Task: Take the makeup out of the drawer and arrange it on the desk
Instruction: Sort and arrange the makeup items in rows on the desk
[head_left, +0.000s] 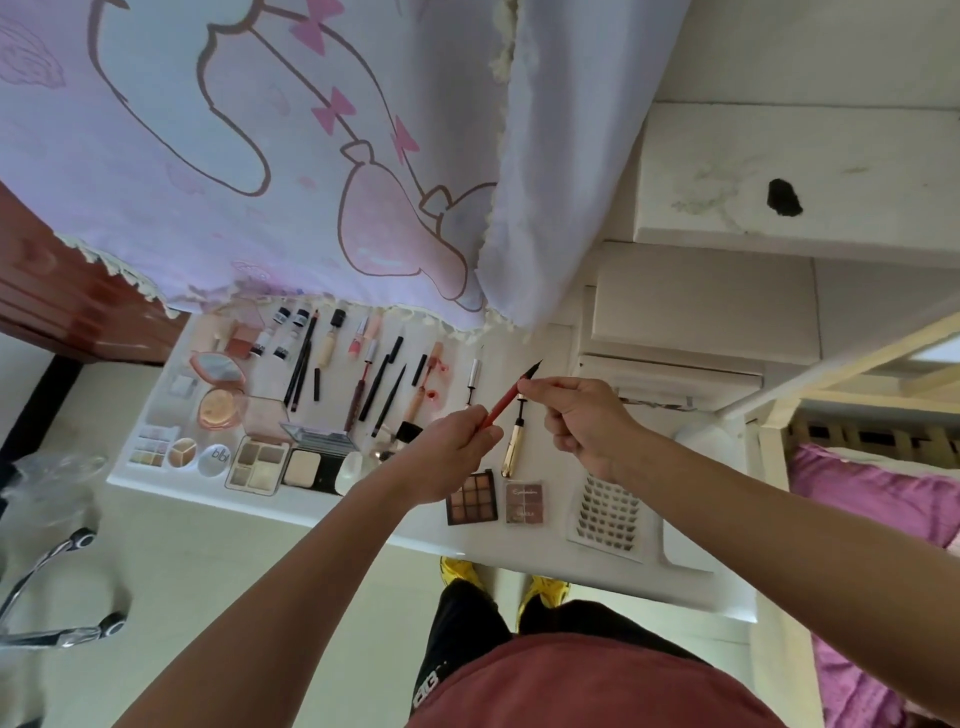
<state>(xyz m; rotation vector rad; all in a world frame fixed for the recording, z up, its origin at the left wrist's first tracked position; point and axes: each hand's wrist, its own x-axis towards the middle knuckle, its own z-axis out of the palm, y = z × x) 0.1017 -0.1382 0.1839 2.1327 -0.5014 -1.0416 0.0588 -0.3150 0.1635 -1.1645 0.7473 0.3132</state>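
Curtain: a lilac cartoon-print curtain (260, 156) is hanging over the worktop's far side.
Worktop: the white worktop (550, 548) is carrying rows of makeup (322, 374).
Left hand: the left hand (441, 462) is curling its fingers (480, 431) round the red pen's near end.
Right hand: the right hand (587, 423) is pinching the pen just below its dark tip.
Red pen: the red pen (506, 401) is hovering above the worktop between both hands, slanting, with its tip pointing away and rightward.

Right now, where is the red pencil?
In the head view, the red pencil is held between the left hand and right hand, over the desk's right half, close to the gold tube.
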